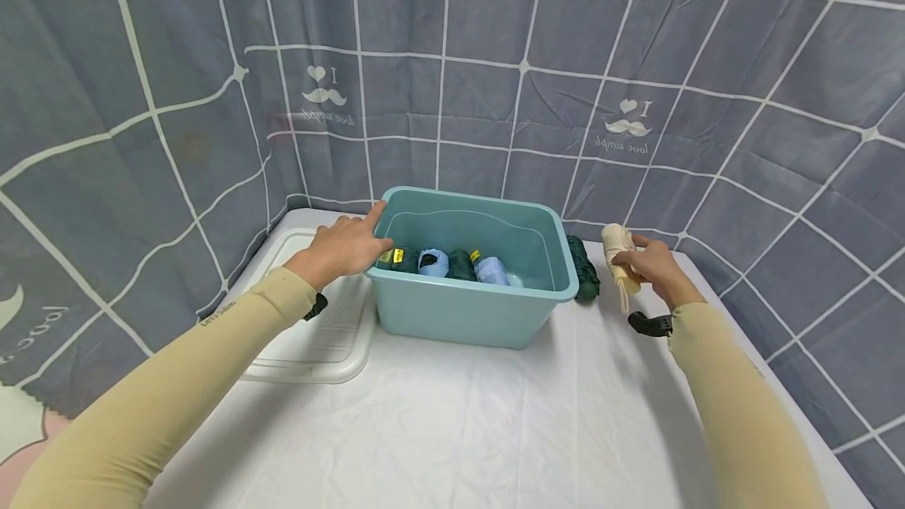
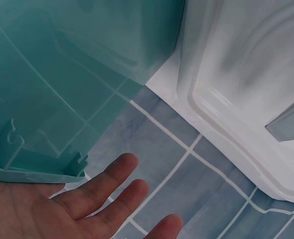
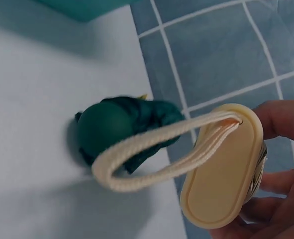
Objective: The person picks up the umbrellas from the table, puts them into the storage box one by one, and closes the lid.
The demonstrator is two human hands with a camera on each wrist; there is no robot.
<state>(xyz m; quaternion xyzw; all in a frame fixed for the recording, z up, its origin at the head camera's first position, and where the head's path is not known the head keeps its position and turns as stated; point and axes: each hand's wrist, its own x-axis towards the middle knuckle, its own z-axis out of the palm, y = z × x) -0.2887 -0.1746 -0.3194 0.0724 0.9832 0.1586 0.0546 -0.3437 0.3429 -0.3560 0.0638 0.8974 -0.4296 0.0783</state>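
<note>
My right hand [image 1: 657, 269] holds a cream folding umbrella [image 1: 617, 246] above the table, right of the teal bin [image 1: 467, 309]. In the right wrist view the umbrella's oval handle end [image 3: 221, 169] faces the camera, with a cord loop [image 3: 132, 184] hanging from it. Beside the bin's right wall lies a dark green folded umbrella [image 1: 583, 269]. My left hand [image 1: 342, 246] rests at the bin's left rim, its fingers extended. Inside the bin sit several rolled bundles, among them a light blue one [image 1: 434, 262] and a dark green one [image 1: 463, 265], partly hidden by the front wall.
A white lid [image 1: 325, 348] lies on the table left of the bin, partly under my left arm. The white-covered table [image 1: 467, 422] meets a grey-blue curtain [image 1: 481, 100] with white grid lines, which stands behind and at both sides.
</note>
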